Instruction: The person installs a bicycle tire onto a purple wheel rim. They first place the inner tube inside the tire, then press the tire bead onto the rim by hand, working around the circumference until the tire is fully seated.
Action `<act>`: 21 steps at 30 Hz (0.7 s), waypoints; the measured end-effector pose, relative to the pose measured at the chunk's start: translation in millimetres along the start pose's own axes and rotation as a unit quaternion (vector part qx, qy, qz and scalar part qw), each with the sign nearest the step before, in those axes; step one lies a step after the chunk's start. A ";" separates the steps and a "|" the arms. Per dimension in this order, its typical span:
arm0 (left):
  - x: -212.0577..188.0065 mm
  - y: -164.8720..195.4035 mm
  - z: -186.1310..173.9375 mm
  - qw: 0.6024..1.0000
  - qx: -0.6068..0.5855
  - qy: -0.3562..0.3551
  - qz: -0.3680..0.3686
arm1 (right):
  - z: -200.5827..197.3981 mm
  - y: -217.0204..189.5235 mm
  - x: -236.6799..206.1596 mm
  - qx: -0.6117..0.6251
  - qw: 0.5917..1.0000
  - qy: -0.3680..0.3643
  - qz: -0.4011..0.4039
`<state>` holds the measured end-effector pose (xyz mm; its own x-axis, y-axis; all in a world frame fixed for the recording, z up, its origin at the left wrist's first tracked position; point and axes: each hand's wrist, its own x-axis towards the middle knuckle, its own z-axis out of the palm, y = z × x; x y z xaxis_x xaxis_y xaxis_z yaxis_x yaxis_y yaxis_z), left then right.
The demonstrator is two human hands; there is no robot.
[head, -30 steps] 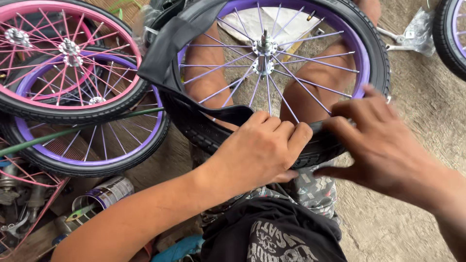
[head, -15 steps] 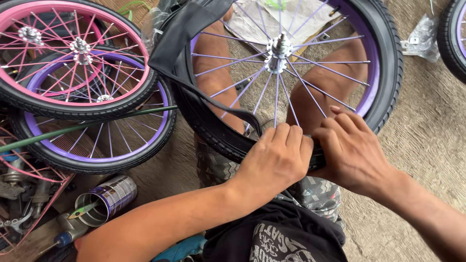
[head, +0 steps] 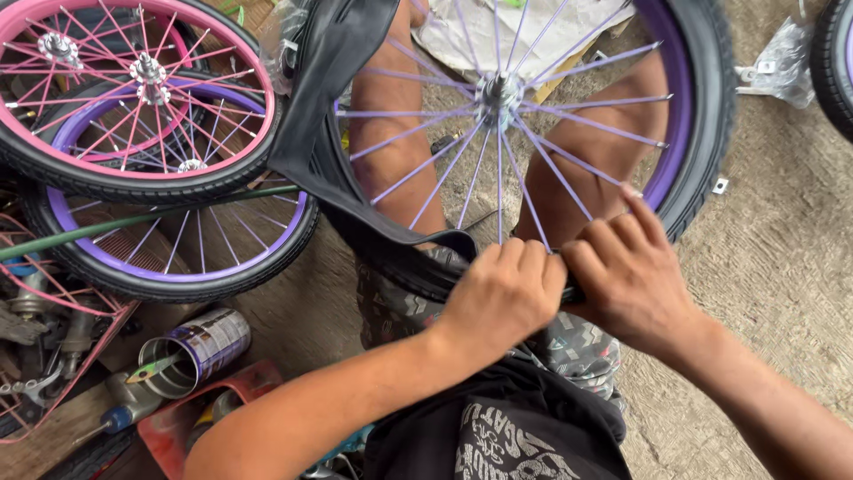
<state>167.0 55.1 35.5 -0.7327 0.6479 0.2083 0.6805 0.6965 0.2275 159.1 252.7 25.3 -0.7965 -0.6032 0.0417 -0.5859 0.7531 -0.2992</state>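
Down on the ground, the person sits with a purple bike wheel (head: 662, 98) resting over their legs, so the near edge sits close to the belly where both hands can reach it. The left hand (head: 502, 298) is curled tight over the black tyre (head: 711, 107) at that near edge, fingers folded down on the rubber. The right hand (head: 631, 276) sits just beside it, touching it, and also grips the tyre, with one finger poking up toward the rim. Both hands press in the same spot, which looks like the way to push hard there. A floppy black inner tube (head: 333, 84) hangs out of the wheel on the left side. Two more wheels, a pink wheel (head: 133, 89) on top of another purple one (head: 178, 258), lie out of the way. An open tin can (head: 195, 347) lies near them.
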 end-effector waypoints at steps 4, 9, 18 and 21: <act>-14.3 2.6 -13.2 0.996 0.044 0.071 -0.032 | -0.4 -5.0 2.8 0.021 1.000 0.007 0.002; -18.4 -0.6 1.4 0.998 0.037 0.023 -0.047 | 3.2 -13.7 8.4 -0.058 0.997 0.024 -0.034; -43.3 12.7 -14.3 0.991 0.088 0.102 -0.020 | -5.6 -35.8 1.3 -0.021 0.994 0.078 -0.075; -40.4 7.2 -25.8 0.979 0.062 0.191 -0.039 | -14.9 -34.5 7.3 -0.016 0.993 0.102 -0.057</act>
<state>201.5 26.0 53.3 -0.7137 0.4451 0.5409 0.6006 0.7862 0.1454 171.3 226.2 50.1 -0.7360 -0.6219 0.2675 -0.6764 0.6926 -0.2507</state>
